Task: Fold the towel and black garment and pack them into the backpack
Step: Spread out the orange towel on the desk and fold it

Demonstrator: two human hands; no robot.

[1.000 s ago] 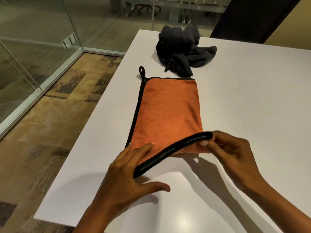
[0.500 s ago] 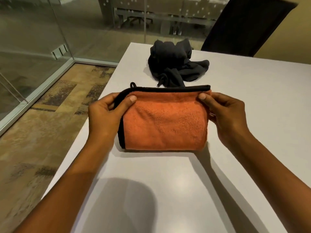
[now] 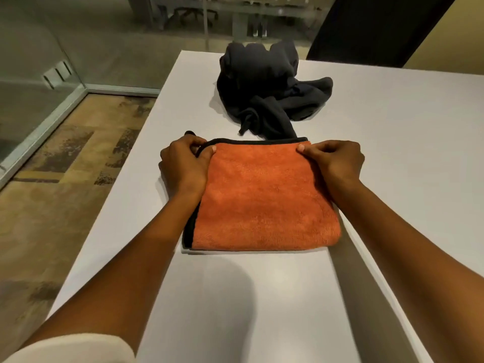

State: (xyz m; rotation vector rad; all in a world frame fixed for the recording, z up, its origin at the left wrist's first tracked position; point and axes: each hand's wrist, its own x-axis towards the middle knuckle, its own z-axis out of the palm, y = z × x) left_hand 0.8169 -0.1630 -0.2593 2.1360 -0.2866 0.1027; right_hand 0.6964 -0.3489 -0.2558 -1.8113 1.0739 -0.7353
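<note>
An orange towel (image 3: 262, 197) with black edging lies folded into a rough square on the white table (image 3: 392, 142). My left hand (image 3: 183, 166) pinches its far left corner, beside a small black hanging loop. My right hand (image 3: 334, 161) pinches the far right corner. Both hands press the top layer down onto the layer below. Just beyond the towel a black garment (image 3: 264, 87) sits in a crumpled heap, one fold touching the towel's far edge. No backpack is in view.
The table's left edge runs close to my left arm, with patterned carpet (image 3: 52, 192) below. A glass wall (image 3: 39, 61) stands at the left. A dark chair back (image 3: 372, 27) rises behind the table's far edge.
Both hands carried the towel's near edge up and over to the far edge, folding it in half. The top layer has now come down flat on the table.
</note>
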